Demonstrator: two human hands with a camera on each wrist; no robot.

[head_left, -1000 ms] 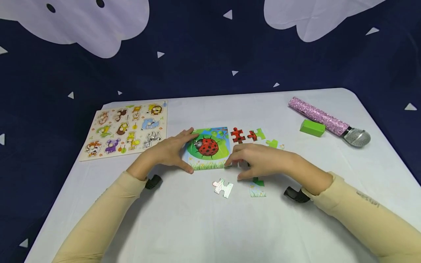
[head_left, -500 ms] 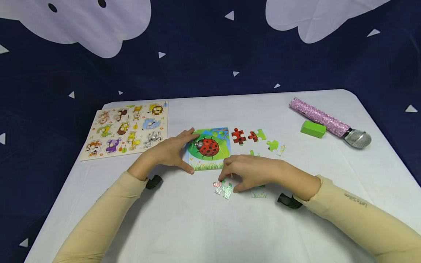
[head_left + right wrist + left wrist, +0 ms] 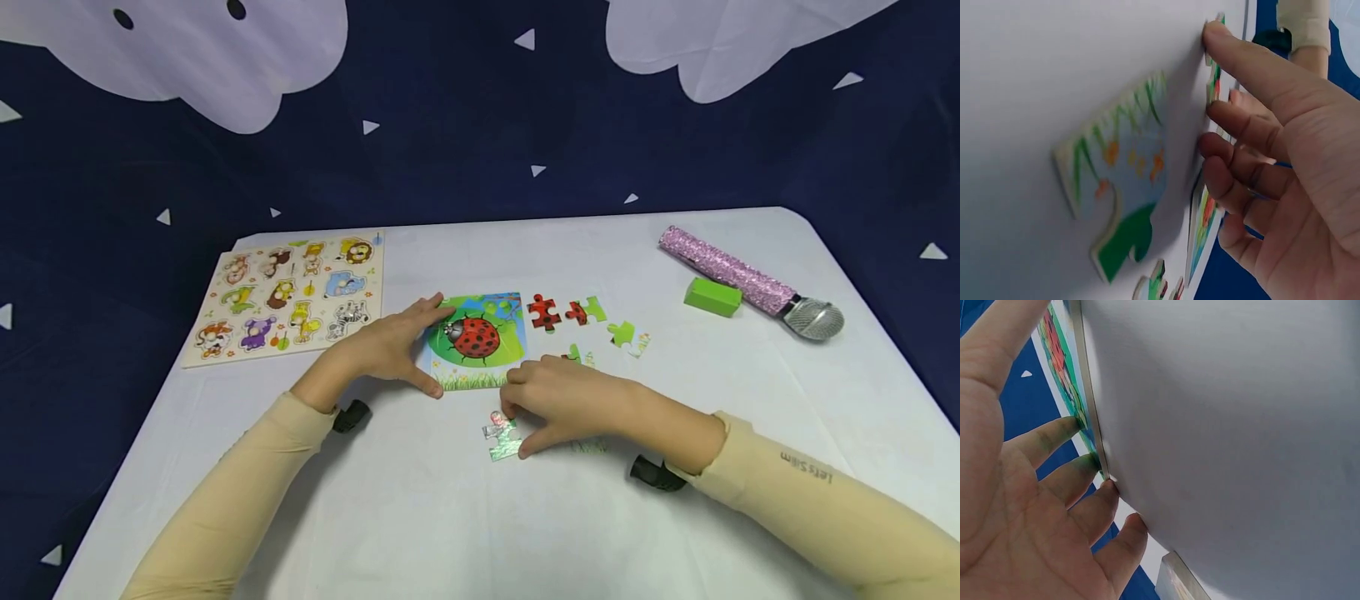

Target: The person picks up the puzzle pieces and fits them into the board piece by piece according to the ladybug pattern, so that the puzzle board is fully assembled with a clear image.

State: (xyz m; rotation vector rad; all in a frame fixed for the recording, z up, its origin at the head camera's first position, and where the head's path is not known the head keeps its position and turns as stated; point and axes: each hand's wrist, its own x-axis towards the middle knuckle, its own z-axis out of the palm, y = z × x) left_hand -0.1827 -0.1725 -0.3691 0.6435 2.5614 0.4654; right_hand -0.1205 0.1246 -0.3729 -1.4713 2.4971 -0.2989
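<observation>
A puzzle piece (image 3: 503, 447) has turned, right hand (image 3: 566, 402) pinching it, left hand (image 3: 390, 343) spread against the ladybug board (image 3: 477, 339).

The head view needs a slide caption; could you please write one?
Left grip touching a ladybug board, right grip on a loose puzzle piece, more pieces scattered nearby.

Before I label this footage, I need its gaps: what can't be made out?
- Head: the right part of the glossy puzzle piece, hidden by the right hand.
- Head: the lower right corner of the ladybug picture, behind that hand.
- Left wrist: the thumb tip of the left hand, cut off by the top edge.
- Right wrist: the lowest puzzle piece, cut off by the bottom edge.
</observation>
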